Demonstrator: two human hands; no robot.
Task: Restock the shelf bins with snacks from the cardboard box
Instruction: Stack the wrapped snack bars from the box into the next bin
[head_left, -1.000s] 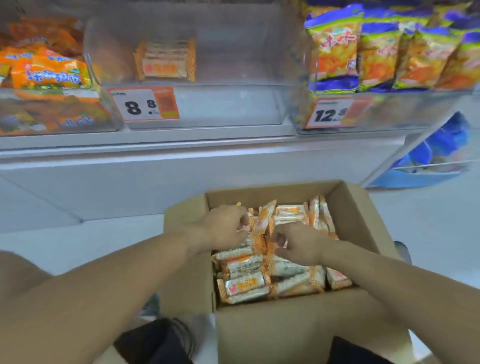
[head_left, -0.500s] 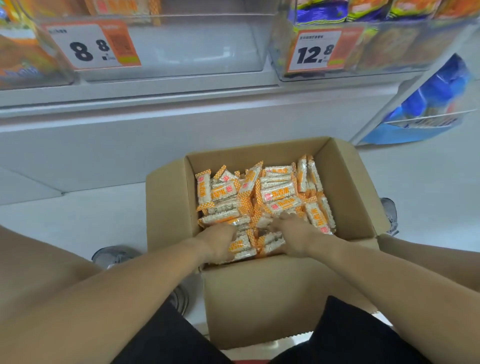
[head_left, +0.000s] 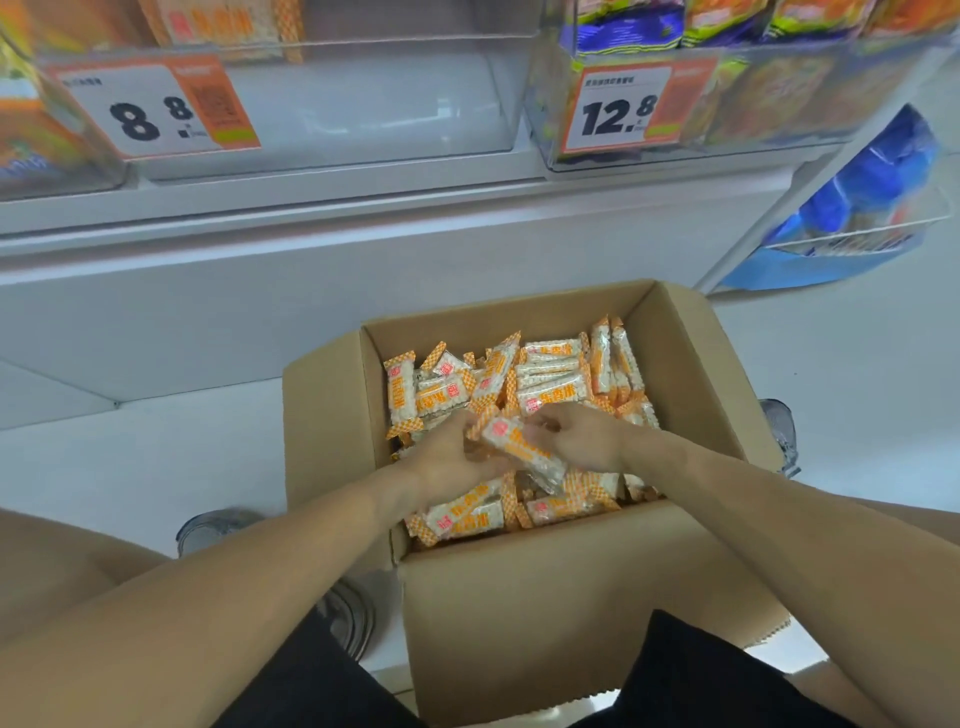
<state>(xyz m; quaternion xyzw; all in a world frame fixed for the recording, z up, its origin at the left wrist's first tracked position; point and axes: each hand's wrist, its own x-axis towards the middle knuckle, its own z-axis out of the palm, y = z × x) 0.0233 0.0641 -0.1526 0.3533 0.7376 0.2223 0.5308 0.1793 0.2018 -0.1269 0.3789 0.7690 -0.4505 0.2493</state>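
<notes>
Head view: above the left hand (head_left: 447, 457), a shelf bin (head_left: 363, 104) tagged "8.8" (head_left: 156, 106); both hands grip one orange-checked snack pack (head_left: 524, 452) over the cardboard box (head_left: 571, 597); right hand (head_left: 587, 436) curled round it; above it, tag "12.8" (head_left: 618, 109).

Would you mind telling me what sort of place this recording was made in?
Most likely a shop aisle, such as a supermarket's. Clear shelf bins carry printed price tags, packaged snacks fill the neighbouring bin, and an open cardboard box of wrapped snacks sits on the floor below.
</notes>
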